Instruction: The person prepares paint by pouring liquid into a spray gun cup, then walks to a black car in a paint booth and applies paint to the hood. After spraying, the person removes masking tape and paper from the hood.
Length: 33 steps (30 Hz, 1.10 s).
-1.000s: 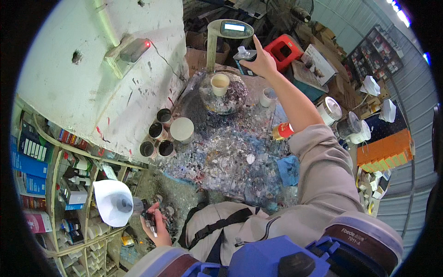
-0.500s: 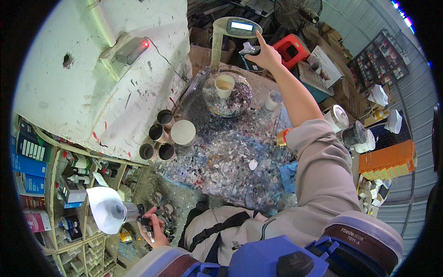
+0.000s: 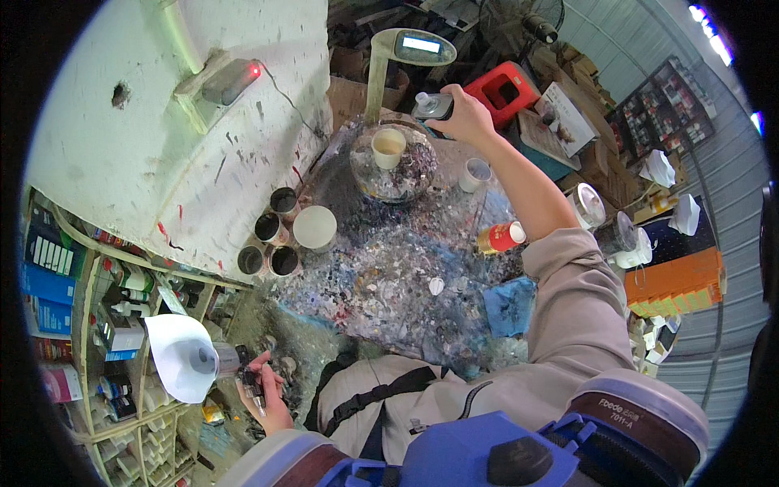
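Observation:
My left hand (image 3: 272, 396), low on the left, is closed round a small spray gun (image 3: 254, 388). A cup with a white paper collar (image 3: 180, 357) sits on the gun. Out at the far side, my right hand (image 3: 473, 118) grips a small dark bottle (image 3: 439, 106) with a pale translucent nozzle. Just left of the bottle stands the post of a weighing scale, its lit display (image 3: 421, 46) above. On the scale's round, paint-crusted pan (image 3: 414, 180) rests a cream cup (image 3: 389, 149) with beige liquid inside.
Several dark-stained cups (image 3: 268, 228) cluster round a white lidded tub (image 3: 315, 228) on the paint-spattered table (image 3: 381, 276). Right of them lie a red-and-gold paper cup (image 3: 501, 237) and a blue cloth (image 3: 510, 307). A translucent cup (image 3: 475, 174) stands near my right forearm.
My right index finger has come off the scale's display, and the hand with the bottle has moved lower. The left hand still holds the spray gun.

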Tool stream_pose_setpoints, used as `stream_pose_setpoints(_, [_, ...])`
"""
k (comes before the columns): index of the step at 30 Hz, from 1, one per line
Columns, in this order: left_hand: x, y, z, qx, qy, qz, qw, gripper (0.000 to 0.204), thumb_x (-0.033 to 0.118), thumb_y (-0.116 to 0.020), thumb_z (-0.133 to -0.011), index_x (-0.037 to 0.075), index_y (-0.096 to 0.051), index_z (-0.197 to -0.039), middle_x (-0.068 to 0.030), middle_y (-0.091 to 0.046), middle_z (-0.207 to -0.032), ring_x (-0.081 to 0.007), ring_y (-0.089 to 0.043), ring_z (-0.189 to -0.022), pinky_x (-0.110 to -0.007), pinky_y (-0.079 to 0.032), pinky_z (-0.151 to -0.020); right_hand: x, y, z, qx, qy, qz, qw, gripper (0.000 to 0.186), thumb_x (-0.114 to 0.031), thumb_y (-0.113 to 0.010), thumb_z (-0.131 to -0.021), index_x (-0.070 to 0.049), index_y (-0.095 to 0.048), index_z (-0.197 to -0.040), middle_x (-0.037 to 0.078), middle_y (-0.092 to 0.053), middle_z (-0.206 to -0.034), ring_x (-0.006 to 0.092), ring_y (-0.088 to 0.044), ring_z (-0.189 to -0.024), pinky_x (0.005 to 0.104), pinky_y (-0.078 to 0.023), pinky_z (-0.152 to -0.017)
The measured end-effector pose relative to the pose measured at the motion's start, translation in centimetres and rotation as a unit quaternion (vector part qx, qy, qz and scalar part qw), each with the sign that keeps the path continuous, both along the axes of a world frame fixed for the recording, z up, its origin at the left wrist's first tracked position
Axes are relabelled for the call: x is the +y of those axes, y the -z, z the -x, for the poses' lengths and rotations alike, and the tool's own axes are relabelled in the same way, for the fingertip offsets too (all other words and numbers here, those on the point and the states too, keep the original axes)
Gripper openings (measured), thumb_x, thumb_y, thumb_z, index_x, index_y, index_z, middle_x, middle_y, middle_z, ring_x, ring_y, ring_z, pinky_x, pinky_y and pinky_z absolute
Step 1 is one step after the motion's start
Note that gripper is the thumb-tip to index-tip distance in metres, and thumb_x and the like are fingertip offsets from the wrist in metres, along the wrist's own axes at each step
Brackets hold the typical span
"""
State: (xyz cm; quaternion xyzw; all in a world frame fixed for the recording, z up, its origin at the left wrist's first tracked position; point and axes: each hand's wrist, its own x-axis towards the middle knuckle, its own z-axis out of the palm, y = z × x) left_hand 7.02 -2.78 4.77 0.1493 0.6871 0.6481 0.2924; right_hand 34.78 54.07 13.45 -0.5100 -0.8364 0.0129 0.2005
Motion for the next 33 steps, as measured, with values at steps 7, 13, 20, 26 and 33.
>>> stream_pose_setpoints(7, [-0.4,0.3,0.0,0.01,0.013,-0.022,1.0,0.013,0.007,-0.063,-0.105,0.007,-0.056,-0.116,-0.0126,-0.07,-0.134,-0.006,-0.057,-0.074,-0.022,-0.045,-0.065,-2.1,1.1,0.7,-0.002,-0.053,-0.056,0.997,0.078,-0.042,-0.09,-0.074,-0.014,-0.057,-0.138,0.012,-0.073,-0.126,0.0343,-0.068,-0.12,0.0447,-0.054,-0.101])
stream_pose_setpoints(13, [-0.8,0.8,0.3,0.034,0.021,-0.016,0.999,0.013,0.009,-0.064,-0.105,0.007,-0.057,-0.117,-0.0113,-0.071,-0.132,-0.0046,-0.057,-0.072,-0.02,-0.038,-0.057,-2.9,1.5,0.7,-0.016,-0.065,-0.069,0.995,0.076,-0.039,-0.09,-0.072,-0.013,-0.06,-0.137,0.011,-0.071,-0.129,0.0327,-0.066,-0.123,0.045,-0.053,-0.103])
stream_pose_setpoints(20, [-1.1,1.3,0.4,0.024,0.014,-0.023,0.999,0.013,0.007,-0.064,-0.105,0.007,-0.057,-0.116,-0.0124,-0.071,-0.132,-0.0057,-0.059,-0.073,-0.02,-0.041,-0.058,-3.4,2.0,0.8,-0.04,-0.084,-0.109,0.99,0.076,-0.037,-0.089,-0.073,-0.014,-0.059,-0.14,0.01,-0.071,-0.129,0.0323,-0.066,-0.123,0.0461,-0.051,-0.105])
stream_pose_setpoints(26, [-1.5,1.6,0.4,0.017,0.009,-0.029,0.999,0.013,0.005,-0.064,-0.104,0.008,-0.057,-0.115,-0.0138,-0.071,-0.132,-0.0066,-0.059,-0.074,-0.02,-0.043,-0.061,-3.5,2.7,1.1,-0.043,-0.1,-0.133,0.985,0.076,-0.035,-0.089,-0.074,-0.014,-0.058,-0.14,0.009,-0.071,-0.129,0.0316,-0.065,-0.123,0.0463,-0.051,-0.105])
stream_pose_setpoints(33, [-1.9,1.6,0.4,0.013,0.016,-0.025,0.999,0.014,0.005,-0.064,-0.104,0.008,-0.056,-0.115,-0.0142,-0.069,-0.134,-0.0066,-0.059,-0.076,-0.02,-0.044,-0.063,-3.5,2.9,1.3,-0.066,-0.107,-0.157,0.98,0.075,-0.034,-0.089,-0.075,-0.014,-0.057,-0.14,0.008,-0.071,-0.128,0.0302,-0.065,-0.121,0.0466,-0.051,-0.103])
